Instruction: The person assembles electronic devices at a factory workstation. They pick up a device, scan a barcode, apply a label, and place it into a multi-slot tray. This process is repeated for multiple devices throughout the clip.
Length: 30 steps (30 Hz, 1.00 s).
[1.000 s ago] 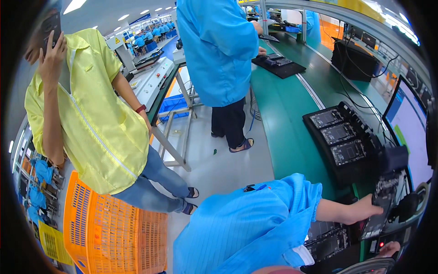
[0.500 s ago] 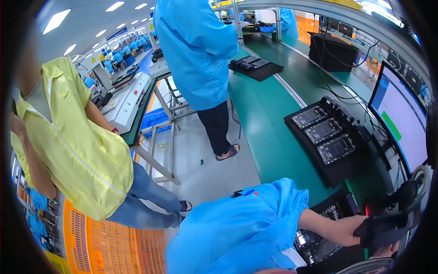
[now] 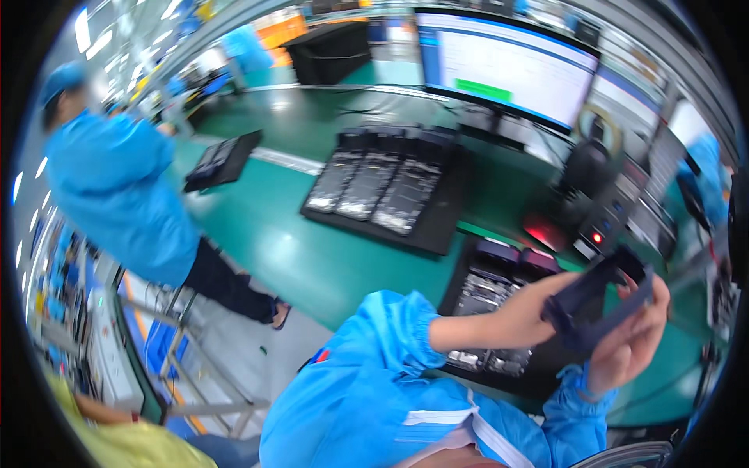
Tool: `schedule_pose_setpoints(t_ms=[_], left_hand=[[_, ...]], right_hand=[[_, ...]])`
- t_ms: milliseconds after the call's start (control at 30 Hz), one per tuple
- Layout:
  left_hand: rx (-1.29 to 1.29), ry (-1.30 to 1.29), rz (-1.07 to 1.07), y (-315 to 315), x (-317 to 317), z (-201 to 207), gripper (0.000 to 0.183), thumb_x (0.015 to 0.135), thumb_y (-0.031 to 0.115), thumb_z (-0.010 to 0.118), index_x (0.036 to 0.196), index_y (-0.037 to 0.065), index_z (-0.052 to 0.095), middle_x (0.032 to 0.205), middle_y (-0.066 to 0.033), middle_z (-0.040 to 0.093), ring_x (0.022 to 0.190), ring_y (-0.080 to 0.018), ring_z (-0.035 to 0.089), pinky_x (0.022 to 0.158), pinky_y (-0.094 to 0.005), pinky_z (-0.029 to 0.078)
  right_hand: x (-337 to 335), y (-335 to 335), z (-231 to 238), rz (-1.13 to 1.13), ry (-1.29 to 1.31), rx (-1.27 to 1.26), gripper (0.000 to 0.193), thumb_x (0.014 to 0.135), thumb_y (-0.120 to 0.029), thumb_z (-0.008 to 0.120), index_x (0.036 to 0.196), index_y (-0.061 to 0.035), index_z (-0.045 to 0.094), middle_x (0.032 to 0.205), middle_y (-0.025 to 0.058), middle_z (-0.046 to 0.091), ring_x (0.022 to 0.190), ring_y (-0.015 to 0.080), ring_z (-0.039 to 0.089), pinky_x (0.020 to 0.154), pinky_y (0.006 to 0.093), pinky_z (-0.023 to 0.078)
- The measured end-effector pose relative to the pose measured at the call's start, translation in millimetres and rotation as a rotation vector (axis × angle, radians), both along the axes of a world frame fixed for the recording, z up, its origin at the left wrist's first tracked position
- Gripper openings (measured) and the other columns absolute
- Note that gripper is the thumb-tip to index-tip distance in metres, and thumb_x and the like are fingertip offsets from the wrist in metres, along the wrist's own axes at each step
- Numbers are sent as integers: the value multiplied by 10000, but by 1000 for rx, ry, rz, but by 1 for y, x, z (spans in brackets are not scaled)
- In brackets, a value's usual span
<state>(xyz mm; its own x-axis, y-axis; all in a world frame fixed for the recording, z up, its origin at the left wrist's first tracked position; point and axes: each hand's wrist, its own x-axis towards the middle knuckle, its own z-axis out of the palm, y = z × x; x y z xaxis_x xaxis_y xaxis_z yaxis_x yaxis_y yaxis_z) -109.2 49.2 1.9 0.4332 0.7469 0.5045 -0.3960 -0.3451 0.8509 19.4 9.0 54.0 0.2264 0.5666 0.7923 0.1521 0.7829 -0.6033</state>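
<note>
Both my hands grip a dark, open rectangular plastic housing point(image 3: 601, 335), raised above the right part of the bench. My left hand point(image 3: 534, 313) is closed on its left side, with the thumb side hidden behind the frame. On the opposite side, my right hand point(image 3: 633, 337) has its fingers wrapped round the edge. Below my left forearm lies a black tray point(image 3: 538, 384) with circuit board assemblies point(image 3: 488, 300), partly covered by the arm. Farther left, a second black tray point(image 3: 437, 243) carries three board assemblies point(image 3: 373, 183) side by side with dark housings at their far ends.
A monitor point(image 3: 507, 66) stands behind the trays. A black scanner on a stand point(image 3: 585, 168) casts red light on the green bench point(image 3: 265, 242). A co-worker in a blue coat point(image 3: 117, 203) stands at the left, near another tray point(image 3: 222, 162). A yellow sleeve point(image 3: 117, 425) shows lower left.
The view has swung to the right, so the monitor and trays now sit nearer the middle. The housing and both hands show more fully, away from the right rim.
</note>
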Motion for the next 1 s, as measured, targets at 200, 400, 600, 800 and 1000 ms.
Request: schedule_pose_setpoints(t_ms=[200, 400, 600, 800, 1000], left_hand=[[268, 210, 137, 10, 7, 5, 590, 682, -11, 595, 1228, 13, 375, 1158, -170, 479, 1070, -295, 486, 859, -328, 410], [148, 200, 118, 31, 14, -22, 527, 718, 12, 576, 1216, 22, 403, 1045, -131, 545, 917, -218, 563, 765, -290, 442], [20, 222, 56, 30, 20, -22, 438, 746, 65, 593, 1163, 44, 458, 973, -74, 562, 838, -140, 563, 710, -261, 449], [11, 124, -2, 21, 25, -6, 537, 714, 138, 650, 1196, 48, 430, 1095, -99, 533, 976, -206, 546, 802, -304, 439], [152, 298, 10, 20, 16, -17, 586, 673, 75, 640, 1204, 8, 403, 1140, -160, 479, 1011, -293, 516, 818, -324, 435]], right_hand=[[7, 0, 19, 142, 1, 2, 449, 703, -405, 668, 785, -58, 396, 1211, 318, 331, 1118, 412, 392, 930, 455, 306], [18, 8, 19, 378, 4, -84, 362, 718, -267, 678, 851, -41, 428, 1256, 321, 302, 1113, 283, 412, 945, 389, 281], [25, 12, 18, 283, -134, -93, 408, 689, -295, 713, 857, -31, 450, 1253, 276, 339, 1055, 254, 444, 918, 361, 310], [20, 6, 25, 228, -174, -92, 384, 631, -109, 748, 833, -37, 430, 1192, 226, 387, 1030, 260, 480, 857, 355, 390], [30, 12, 14, 307, 89, -93, 443, 772, -236, 613, 1086, -4, 403, 992, 118, 501, 876, 164, 508, 723, 278, 414]])
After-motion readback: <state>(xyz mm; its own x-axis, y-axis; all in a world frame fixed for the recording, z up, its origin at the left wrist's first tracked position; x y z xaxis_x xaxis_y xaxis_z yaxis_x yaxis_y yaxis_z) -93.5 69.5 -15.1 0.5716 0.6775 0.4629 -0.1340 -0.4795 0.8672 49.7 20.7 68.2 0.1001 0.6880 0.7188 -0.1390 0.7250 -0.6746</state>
